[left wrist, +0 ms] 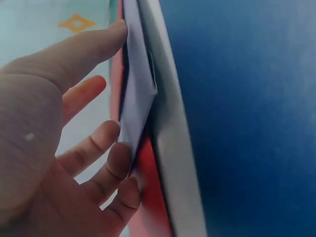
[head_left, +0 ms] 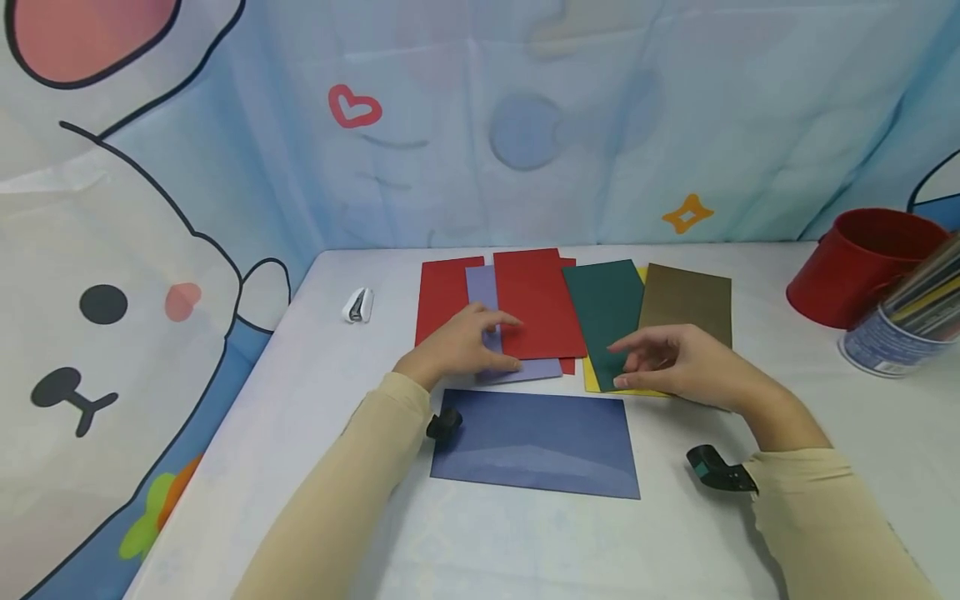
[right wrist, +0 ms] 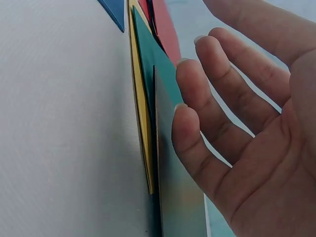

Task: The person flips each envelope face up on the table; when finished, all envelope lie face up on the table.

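Under the left hand (head_left: 465, 342), as seen from the head: a lilac card (head_left: 525, 372), long axis running away from the body with a slight slant, partly covered by a large red card (head_left: 540, 308). Far closer to the left hand than to the right. Just beyond the left knuckles, a 2nd red card (head_left: 450, 287); on the side toward the right hand, a 3rd red card (head_left: 567, 366), peeping out from behind the large one.

Under and just ahead of the right hand (head_left: 686, 362): a green card (head_left: 603, 304) over a yellow card (head_left: 592, 380), with a brown card (head_left: 690, 296) beyond the knuckles. Between the 2 hands, on the near side: a blue card (head_left: 540, 450), flat on the desk (head_left: 285, 400), long axis from left to right.

In the right hand, nothing; fingers loosely bent, thumb apart. In the left, likewise loose, thumb and forefinger spread; cannot tell whether touching the lilac card or only hovering.

From the left wrist, unlike from the head: fingertips lined up along the lilac edge. From the right wrist: yellow, green and brown as separate layers, nearly edge-on. Only from the head: a red cup (head_left: 847, 267), right of the right hand.
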Demonstrator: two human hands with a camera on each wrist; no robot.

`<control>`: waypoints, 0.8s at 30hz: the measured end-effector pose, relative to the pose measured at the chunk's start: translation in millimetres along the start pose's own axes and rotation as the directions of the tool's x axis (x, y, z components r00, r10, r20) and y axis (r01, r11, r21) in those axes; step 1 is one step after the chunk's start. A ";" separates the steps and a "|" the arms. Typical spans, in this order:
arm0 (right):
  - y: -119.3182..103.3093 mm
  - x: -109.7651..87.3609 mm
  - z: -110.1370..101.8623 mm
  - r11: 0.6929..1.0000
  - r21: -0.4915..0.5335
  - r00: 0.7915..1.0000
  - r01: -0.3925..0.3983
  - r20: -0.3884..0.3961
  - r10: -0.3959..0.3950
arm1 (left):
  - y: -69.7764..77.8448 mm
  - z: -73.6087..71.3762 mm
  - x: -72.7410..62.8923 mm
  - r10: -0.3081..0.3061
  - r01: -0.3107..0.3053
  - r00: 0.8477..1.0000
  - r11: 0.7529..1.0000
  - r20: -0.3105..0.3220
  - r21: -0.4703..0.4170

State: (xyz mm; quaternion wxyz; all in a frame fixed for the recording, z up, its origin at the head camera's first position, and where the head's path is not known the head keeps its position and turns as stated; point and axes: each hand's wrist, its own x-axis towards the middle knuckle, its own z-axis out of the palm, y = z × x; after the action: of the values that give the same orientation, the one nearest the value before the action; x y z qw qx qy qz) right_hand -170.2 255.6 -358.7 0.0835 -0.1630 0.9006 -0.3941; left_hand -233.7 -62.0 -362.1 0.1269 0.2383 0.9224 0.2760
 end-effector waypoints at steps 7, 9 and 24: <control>1.0 0.5 1.4 1.000 -0.002 1.000 0.005 0.001 -0.005 | -5.2 3.1 5.9 -0.029 0.029 1.000 1.000 -0.007 -0.001; 1.7 1.0 1.5 1.000 0.003 1.000 0.006 0.003 -0.006 | -5.6 3.8 5.8 -0.034 0.035 0.999 0.999 -0.016 0.004; 5.5 2.3 3.1 0.998 0.060 0.999 -0.013 0.034 0.011 | -4.4 2.4 5.3 0.006 -0.002 1.000 0.976 -0.017 0.219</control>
State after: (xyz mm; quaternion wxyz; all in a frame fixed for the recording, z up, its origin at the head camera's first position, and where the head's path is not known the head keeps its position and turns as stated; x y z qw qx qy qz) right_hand -172.7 256.2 -364.9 0.1057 -0.1614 0.8878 -0.4179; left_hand -239.0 -61.4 -367.2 0.0911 0.2502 0.9479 0.1750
